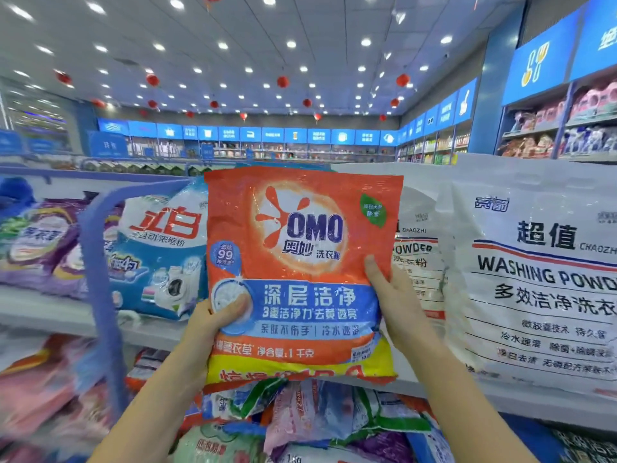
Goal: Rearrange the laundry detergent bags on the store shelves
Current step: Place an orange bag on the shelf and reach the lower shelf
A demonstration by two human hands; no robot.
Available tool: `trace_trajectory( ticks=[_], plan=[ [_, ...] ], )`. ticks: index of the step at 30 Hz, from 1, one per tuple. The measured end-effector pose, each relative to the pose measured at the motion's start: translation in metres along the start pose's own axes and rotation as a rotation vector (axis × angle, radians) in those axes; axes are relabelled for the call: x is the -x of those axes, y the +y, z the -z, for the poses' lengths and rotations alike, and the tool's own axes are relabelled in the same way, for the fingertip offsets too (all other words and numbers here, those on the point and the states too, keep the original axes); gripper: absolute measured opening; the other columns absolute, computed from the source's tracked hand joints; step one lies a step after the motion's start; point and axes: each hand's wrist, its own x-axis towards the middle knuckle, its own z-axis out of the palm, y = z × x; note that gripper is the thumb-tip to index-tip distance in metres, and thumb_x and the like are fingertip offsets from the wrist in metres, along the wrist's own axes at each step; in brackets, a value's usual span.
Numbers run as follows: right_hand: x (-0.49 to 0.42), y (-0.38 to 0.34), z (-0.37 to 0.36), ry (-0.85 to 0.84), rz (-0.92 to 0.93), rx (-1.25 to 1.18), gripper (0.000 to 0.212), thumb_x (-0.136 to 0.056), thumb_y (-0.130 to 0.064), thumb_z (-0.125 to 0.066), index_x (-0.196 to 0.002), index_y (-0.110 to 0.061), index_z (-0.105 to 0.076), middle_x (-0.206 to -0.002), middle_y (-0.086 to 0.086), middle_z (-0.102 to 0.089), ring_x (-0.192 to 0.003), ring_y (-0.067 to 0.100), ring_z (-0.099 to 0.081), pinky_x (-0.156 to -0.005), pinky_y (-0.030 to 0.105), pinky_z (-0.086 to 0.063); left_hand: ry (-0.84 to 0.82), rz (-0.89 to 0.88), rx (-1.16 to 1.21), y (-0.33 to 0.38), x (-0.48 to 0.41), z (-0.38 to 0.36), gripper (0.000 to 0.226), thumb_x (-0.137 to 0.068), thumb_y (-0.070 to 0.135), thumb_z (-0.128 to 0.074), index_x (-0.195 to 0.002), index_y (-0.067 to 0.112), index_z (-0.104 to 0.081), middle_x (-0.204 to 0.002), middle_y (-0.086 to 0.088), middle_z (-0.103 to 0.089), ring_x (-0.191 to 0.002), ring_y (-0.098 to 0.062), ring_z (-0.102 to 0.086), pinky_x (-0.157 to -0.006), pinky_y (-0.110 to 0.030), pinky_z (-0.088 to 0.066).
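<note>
Head view: the orange OMO detergent bag [300, 272] was held up, label facing out.
The left hand [213, 325] gripped its lower-left corner, the right hand [397, 302] its right edge; best shelved upright and level.

One view only: your head camera, wide-angle, faces forward over upper shelf [43, 305] edge toward far wall [250, 147], ceiling [233, 45] filling top half. Shelves close; detergent bag [300, 262] nearest lens, centre frame.
</note>
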Motion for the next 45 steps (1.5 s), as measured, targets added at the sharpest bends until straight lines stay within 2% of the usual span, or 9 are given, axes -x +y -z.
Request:
trace_trajectory(
  ticks=[4, 7, 11, 16, 20, 24, 28, 33, 45],
  plan=[
    [-0.001, 0.009, -0.047, 0.05, 0.078, 0.015, 0.031, -0.088, -0.048, -0.048, -0.079, -0.026, -0.068, -0.078, -0.005, -0.074, -0.068, 0.012, -0.07, -0.056, 0.017, -0.052, 0.103, -0.033, -0.081, 0.013, 0.019, 0.038, 0.097, -0.025, 0.056, -0.091, -0.106, 0.009, -0.065, -0.098, -0.023, -0.071, -0.084, -0.043, -0.069, -0.076, -0.057, -0.055],
    [0.002, 0.017, -0.093, 0.079, 0.073, -0.018, 0.032, -0.092, -0.042, -0.048, -0.079, -0.019, -0.066, -0.073, -0.004, -0.073, -0.065, 0.011, -0.069, -0.056, 0.019, -0.052, 0.203, -0.076, -0.12, 0.022, 0.039, 0.077, 0.083, -0.036, 0.053, -0.091, -0.101, 0.006, -0.069, -0.087, -0.018, -0.074, -0.073, -0.034, -0.072, -0.059, -0.042, -0.059],
    [0.013, 0.027, -0.17, 0.01, 0.024, -0.027, 0.034, -0.09, -0.046, -0.047, -0.082, -0.019, -0.065, -0.078, -0.001, -0.073, -0.073, 0.016, -0.07, -0.065, 0.029, -0.053, 0.316, -0.099, -0.207, 0.037, 0.072, 0.147, 0.066, -0.065, 0.054, -0.079, -0.109, 0.006, -0.066, -0.1, -0.021, -0.072, -0.089, -0.042, -0.069, -0.083, -0.061, -0.052],
    [0.038, 0.035, -0.293, -0.103, -0.018, -0.078, 0.038, -0.083, -0.053, -0.047, -0.081, -0.02, -0.066, -0.078, -0.002, -0.074, -0.074, 0.017, -0.07, -0.067, 0.029, -0.054, 0.43, -0.11, -0.215, 0.064, 0.125, 0.252, 0.067, -0.057, 0.06, -0.079, -0.102, 0.011, -0.068, -0.094, -0.016, -0.074, -0.081, -0.036, -0.071, -0.063, -0.04, -0.059],
    [0.06, 0.048, -0.408, -0.185, -0.105, -0.187, 0.041, -0.077, -0.052, -0.052, -0.088, -0.015, -0.068, -0.085, 0.003, -0.074, -0.08, 0.025, -0.069, -0.074, 0.041, -0.054, 0.536, -0.146, -0.244, 0.096, 0.172, 0.345, 0.076, -0.054, 0.065, -0.079, -0.11, 0.015, -0.064, -0.098, -0.012, -0.074, -0.084, -0.033, -0.072, -0.063, -0.034, -0.058],
    [0.08, 0.055, -0.519, -0.28, -0.172, -0.263, 0.033, -0.076, -0.054, -0.053, -0.087, -0.029, -0.073, -0.089, 0.002, -0.075, -0.077, 0.019, -0.072, -0.067, 0.034, -0.059, 0.678, -0.19, -0.296, 0.126, 0.214, 0.433, 0.065, -0.066, 0.055, -0.079, -0.115, 0.016, -0.06, -0.098, -0.007, -0.075, -0.085, -0.028, -0.072, -0.066, -0.034, -0.057],
    [0.093, 0.057, -0.617, -0.399, -0.267, -0.3, 0.035, -0.078, -0.055, -0.054, -0.08, -0.025, -0.073, -0.087, 0.011, -0.074, -0.082, 0.036, -0.07, -0.08, 0.053, -0.054, 0.841, -0.233, -0.338, 0.156, 0.247, 0.505, 0.053, -0.065, 0.06, -0.071, -0.103, 0.025, -0.064, -0.092, 0.001, -0.076, -0.08, -0.021, -0.073, -0.062, -0.029, -0.057],
    [0.093, 0.061, -0.731, -0.53, -0.269, -0.298, 0.045, -0.076, -0.055, -0.053, -0.087, -0.013, -0.069, -0.082, 0.006, -0.075, -0.07, 0.023, -0.071, -0.063, 0.035, -0.058, 0.958, -0.266, -0.339, 0.189, 0.268, 0.582, 0.047, -0.066, 0.057, -0.07, -0.096, 0.021, -0.066, -0.087, -0.003, -0.076, -0.075, -0.021, -0.073, -0.057, -0.025, -0.056],
    [0.03, 0.105, -1.008, -0.811, -0.285, -0.432, 0.043, -0.077, -0.057, -0.054, -0.086, -0.017, -0.07, -0.087, 0.009, -0.074, -0.08, 0.029, -0.071, -0.078, 0.046, -0.055, 1.2, -0.191, -0.177, 0.259, 0.23, 0.791, 0.054, -0.071, 0.044, -0.056, -0.112, 0.01, -0.059, -0.093, -0.015, -0.074, -0.077, -0.036, -0.072, -0.06, -0.042, -0.06]
  ],
)
